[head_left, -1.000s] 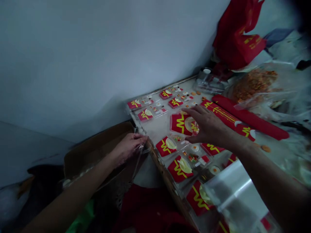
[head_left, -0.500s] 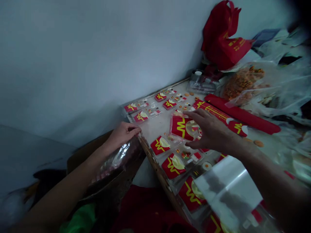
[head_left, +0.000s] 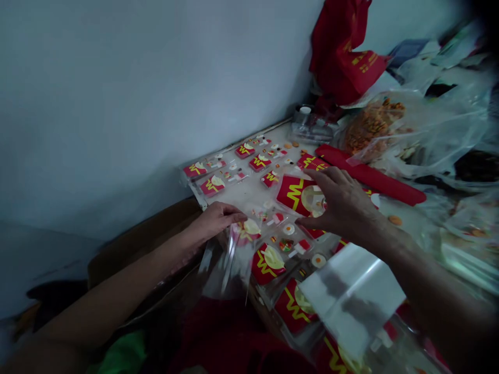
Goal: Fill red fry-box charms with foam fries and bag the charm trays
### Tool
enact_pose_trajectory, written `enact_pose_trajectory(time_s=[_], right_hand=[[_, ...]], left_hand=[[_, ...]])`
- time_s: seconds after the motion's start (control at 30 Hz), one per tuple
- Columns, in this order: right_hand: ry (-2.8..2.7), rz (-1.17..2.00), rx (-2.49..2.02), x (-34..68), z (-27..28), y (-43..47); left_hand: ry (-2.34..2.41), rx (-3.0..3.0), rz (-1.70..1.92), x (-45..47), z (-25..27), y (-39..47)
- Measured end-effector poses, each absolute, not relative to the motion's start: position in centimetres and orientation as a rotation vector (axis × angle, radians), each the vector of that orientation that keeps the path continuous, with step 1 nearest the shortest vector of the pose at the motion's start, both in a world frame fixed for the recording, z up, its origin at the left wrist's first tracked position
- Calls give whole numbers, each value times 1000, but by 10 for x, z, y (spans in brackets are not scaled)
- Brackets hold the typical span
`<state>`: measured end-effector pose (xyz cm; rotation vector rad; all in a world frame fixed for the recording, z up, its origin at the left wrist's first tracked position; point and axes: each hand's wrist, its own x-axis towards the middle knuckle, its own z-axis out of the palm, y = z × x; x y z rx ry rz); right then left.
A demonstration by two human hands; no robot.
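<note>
My left hand (head_left: 222, 221) pinches the top of a clear plastic bag (head_left: 230, 265) between thumb and fingers. The bag hangs over the table's near edge, and a red-and-yellow packet shows through it. My right hand (head_left: 343, 205) is curved around a clear packet (head_left: 296, 195) with a red fries-box piece marked by a yellow zigzag. Its thumb and forefinger grip the packet's right side, held slightly tilted over the table. Similar flat packets (head_left: 268, 264) with small toy-food pieces lie below and between the hands.
More packets (head_left: 212, 184) lie along the wall side of the table. A white translucent sheet (head_left: 353, 293) covers some near ones. Behind are a red roll (head_left: 370, 174), a bag of small brown pieces (head_left: 374, 122) and a red cloth bag (head_left: 343, 57). An open carton (head_left: 144, 236) stands left.
My left hand has carried the clear bag rightward, over the table edge toward the packets. My right hand and its packet have shifted slightly right over the table. The view has turned a little.
</note>
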<state>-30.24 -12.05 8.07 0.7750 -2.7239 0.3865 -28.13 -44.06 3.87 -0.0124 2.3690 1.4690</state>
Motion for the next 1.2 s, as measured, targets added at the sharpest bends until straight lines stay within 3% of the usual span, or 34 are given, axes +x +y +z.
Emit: enact_pose_trajectory(time_s=[0.67, 0.93, 1.2], right_hand=[[-2768, 73, 748, -278, 70, -146], [-2827, 66, 649, -276, 45, -150], [-2902, 148, 725, -283, 37, -152]], left_hand=[[2479, -3, 1357, -282, 28, -404], [1900, -228, 1920, -305, -1, -402], [2058, -105, 1847, -315, -5, -409]])
